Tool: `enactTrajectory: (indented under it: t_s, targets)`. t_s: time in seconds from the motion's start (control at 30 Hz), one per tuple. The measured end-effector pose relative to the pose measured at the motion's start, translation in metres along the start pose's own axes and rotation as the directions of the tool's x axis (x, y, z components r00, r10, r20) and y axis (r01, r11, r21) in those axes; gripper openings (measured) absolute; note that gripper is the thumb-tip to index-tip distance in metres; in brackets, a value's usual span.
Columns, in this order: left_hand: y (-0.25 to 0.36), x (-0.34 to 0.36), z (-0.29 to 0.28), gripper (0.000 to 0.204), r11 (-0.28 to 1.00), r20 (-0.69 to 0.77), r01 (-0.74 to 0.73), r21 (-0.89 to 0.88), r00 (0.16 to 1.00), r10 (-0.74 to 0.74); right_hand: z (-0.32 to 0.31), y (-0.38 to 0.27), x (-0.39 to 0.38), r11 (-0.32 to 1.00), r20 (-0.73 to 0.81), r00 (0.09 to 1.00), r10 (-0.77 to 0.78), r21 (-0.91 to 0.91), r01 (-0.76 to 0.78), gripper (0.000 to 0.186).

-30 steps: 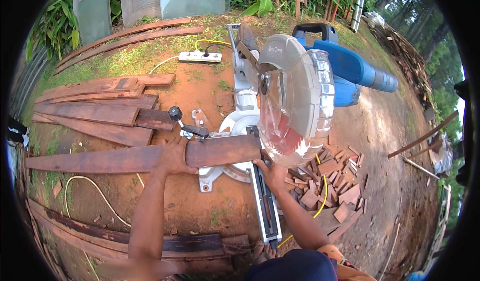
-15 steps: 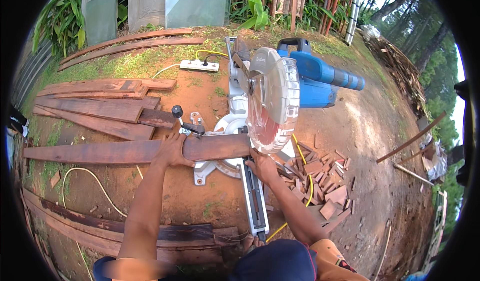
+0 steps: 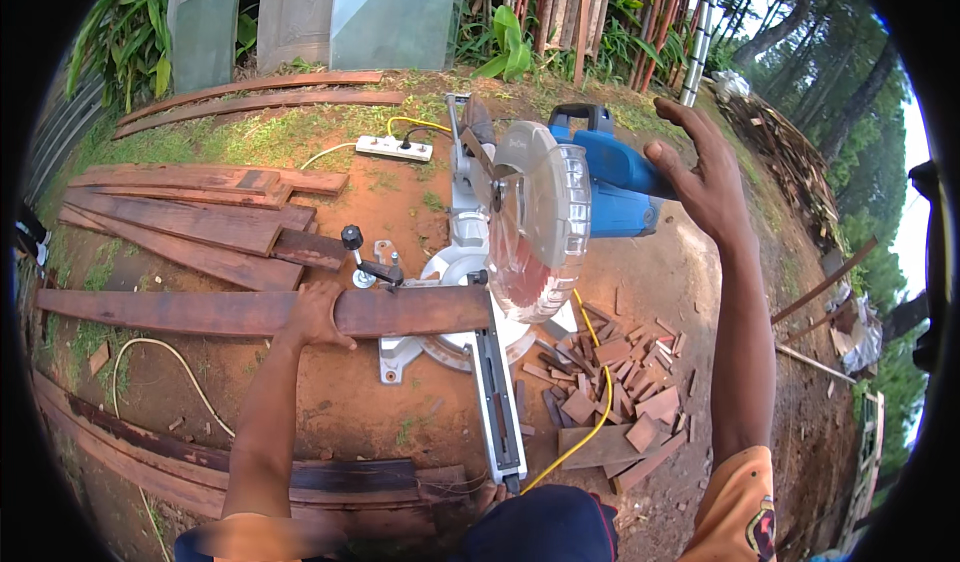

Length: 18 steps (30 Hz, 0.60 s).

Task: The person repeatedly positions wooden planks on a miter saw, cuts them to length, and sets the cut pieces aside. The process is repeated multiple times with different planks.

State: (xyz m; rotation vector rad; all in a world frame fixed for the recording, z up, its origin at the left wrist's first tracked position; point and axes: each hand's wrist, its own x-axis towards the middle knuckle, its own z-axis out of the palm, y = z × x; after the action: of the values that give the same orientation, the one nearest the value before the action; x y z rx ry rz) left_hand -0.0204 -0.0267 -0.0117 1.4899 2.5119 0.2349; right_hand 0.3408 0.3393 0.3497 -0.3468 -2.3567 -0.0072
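A long dark-brown wooden plank (image 3: 180, 312) lies across the base of a mitre saw (image 3: 535, 232), its right end beside the saw's slotted arm. My left hand (image 3: 320, 314) grips the plank from above, left of the base, with the thumb along its near edge. Raised at the right, my right hand (image 3: 708, 182) is open, fingers apart, by the end of the saw's blue handle. Whether it touches the handle I cannot tell. A clear guard covers the reddish blade. The black-knobbed clamp (image 3: 353, 239) stands behind the plank, close to my left hand.
Wood offcuts (image 3: 640, 402) are heaped right of the saw, with a yellow cord (image 3: 585, 437) running over them. More planks (image 3: 180, 217) lie at the left, and others (image 3: 350, 482) near me. A white power strip (image 3: 395, 148) sits behind the clamp.
My right hand has left the plank's right end and risen to the right, near the saw's handle. My left hand stays on the plank. The view has shifted slightly.
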Motion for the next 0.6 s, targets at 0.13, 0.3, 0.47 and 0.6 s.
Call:
enactTrajectory:
  t_s: [0.13,0.3,0.47,0.6]
  targets:
    - [-0.001,-0.002,0.0,0.121,0.999,-0.009,-0.01,-0.034,1.0,0.009,-0.002,0.022,0.011,0.974,0.513,0.844,0.158,0.061,-0.22,0.09]
    - [-0.001,0.0,-0.001,0.123,1.0,0.011,0.018,0.01,1.0,-0.018,-0.016,-0.002,-0.011,0.991,0.595,0.796,0.11,-0.123,-0.045,0.093]
    - [-0.004,-0.001,-0.008,0.123,0.998,0.002,-0.057,-0.009,0.998,0.057,-0.02,-0.057,-0.075,0.97,0.661,0.711,0.239,-0.199,-0.142,0.063]
    - [-0.003,-0.002,-0.012,0.12,0.997,0.02,-0.029,0.069,0.999,0.028,-0.031,-0.091,-0.14,0.959,0.655,0.706,0.27,-0.247,-0.138,0.044]
